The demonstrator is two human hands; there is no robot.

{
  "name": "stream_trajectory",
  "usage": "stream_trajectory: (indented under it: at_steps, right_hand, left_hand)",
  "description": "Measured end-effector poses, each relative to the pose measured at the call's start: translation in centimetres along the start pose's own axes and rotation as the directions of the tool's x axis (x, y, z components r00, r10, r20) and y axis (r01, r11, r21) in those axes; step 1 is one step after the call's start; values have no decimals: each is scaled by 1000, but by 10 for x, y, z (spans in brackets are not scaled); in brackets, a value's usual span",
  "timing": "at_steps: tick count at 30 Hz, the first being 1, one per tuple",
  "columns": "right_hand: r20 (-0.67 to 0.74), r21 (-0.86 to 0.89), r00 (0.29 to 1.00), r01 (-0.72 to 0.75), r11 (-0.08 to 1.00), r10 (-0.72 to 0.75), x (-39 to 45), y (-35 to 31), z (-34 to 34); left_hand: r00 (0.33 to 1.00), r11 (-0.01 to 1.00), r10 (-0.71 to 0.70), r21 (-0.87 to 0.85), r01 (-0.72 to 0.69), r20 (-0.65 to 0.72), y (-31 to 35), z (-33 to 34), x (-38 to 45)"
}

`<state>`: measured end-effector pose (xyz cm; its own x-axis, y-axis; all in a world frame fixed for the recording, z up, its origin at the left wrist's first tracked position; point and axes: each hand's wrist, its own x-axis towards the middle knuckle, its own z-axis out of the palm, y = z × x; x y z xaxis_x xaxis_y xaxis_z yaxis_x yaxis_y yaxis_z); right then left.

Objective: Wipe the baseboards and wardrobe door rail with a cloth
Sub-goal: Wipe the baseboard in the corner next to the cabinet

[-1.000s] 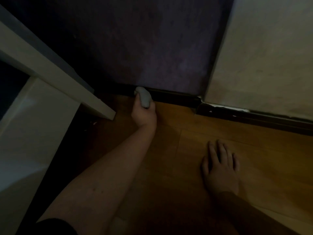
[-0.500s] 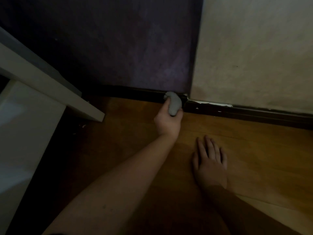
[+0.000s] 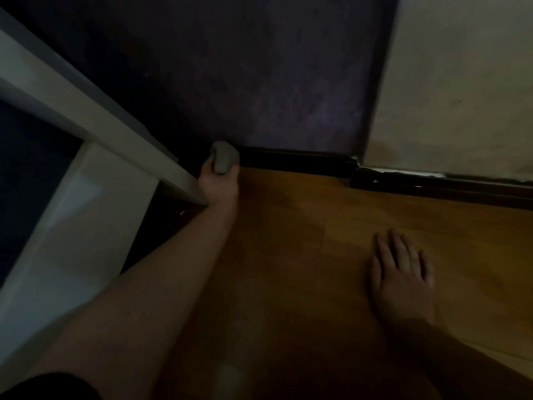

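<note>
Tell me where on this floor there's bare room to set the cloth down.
Bare wooden floor lies between the left hand gripping the cloth and the flat right hand, up to the dark baseboard. It is tight beside the white furniture.

Very dim frame, heavy noise, soft detail throughout. Brightest area is the pale wall (image 3: 461, 82) at upper right and the floor (image 3: 432, 220) strip below it, so light seems to fall from the right. Purple wall (image 3: 259, 82) fades to near black toward the left corner. Baseboard (image 3: 297, 163) reads as a black band. Deep shadow along the bottom edge. Wide-angle bend shows in the white furniture (image 3: 72, 212) lines at left.
</note>
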<state>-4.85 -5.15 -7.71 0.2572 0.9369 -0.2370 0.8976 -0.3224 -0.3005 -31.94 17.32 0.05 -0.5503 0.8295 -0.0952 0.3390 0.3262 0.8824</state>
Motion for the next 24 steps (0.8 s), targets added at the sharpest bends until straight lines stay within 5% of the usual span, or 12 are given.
stream_trajectory:
  at_steps: [5,15,24]
  right_hand:
    - [20,-6,1000,-14,1000,14,-1,-3,-5]
    - [-39,-5,999,16,1000,-16,-1,0,0]
    - [-10,-11,998,61,998,-62,0,7,3]
  left_hand:
    - [1000,997,2,80,-3,16,3,-6,25]
    - [997,994,-77,-75,77,-4,12,30,-10]
    - [999,999,-9,44,7,48,23,67,-72]
